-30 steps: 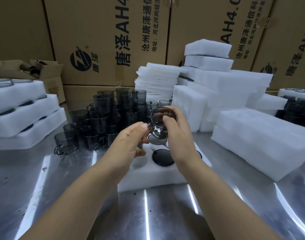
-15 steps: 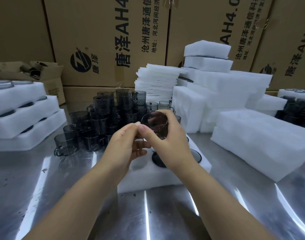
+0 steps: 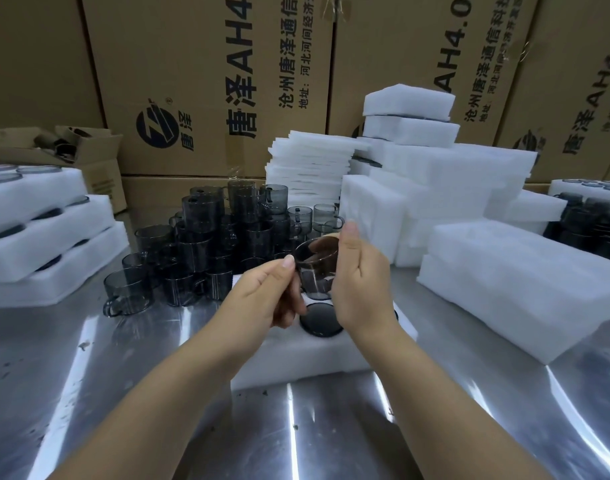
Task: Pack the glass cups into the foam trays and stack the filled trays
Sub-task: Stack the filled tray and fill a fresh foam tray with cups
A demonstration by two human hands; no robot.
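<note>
A smoky grey glass cup (image 3: 315,268) is held tilted in the air above a white foam tray (image 3: 314,358) at the table's middle. My right hand (image 3: 360,282) grips the cup from its right side, fingers round the rim. My left hand (image 3: 265,296) pinches the cup's left edge with thumb and fingers. One dark cup (image 3: 322,320) sits in a tray hole just below my hands; the other holes are mostly hidden. A pile of several grey glass cups (image 3: 206,247) stands behind and to the left.
Filled foam trays (image 3: 37,237) are stacked at the left. Blank foam blocks (image 3: 504,289) and thin foam sheets (image 3: 310,168) lie at the right and back. More cups (image 3: 594,220) stand at the far right. Cardboard boxes (image 3: 210,81) wall the rear of the steel table (image 3: 89,375).
The cup has been turned and tilted between both hands and has shifted slightly. My left hand now pinches its left edge more closely.
</note>
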